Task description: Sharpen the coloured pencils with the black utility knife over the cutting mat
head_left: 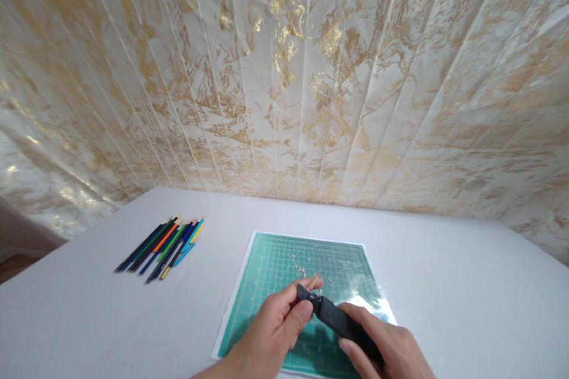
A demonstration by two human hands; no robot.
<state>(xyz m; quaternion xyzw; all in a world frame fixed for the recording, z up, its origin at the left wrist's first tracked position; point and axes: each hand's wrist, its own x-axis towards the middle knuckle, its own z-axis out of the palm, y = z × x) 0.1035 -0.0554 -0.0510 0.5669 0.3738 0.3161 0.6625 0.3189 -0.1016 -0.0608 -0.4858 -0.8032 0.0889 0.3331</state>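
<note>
My left hand (281, 321) is closed round a pencil (313, 282), whose bare wooden tip points up and away; most of its shaft is hidden in the fingers. In my right hand (386, 337) is a black utility knife (340, 318), its handle slanting up to the left. The dark blade (304, 292) lies against or right beside the pencil near my left thumb; the exact contact cannot be made out. Both hands are above a green cutting mat (262, 275) with a printed grid. Small wood shavings (301, 271) are scattered on it just beyond the pencil tip.
A loose bundle of several coloured pencils (166, 246) lies to the left of the mat, tips pointing away. The table (427, 266) has a white cover. Behind its far edge hangs a white and gold patterned curtain (284, 100).
</note>
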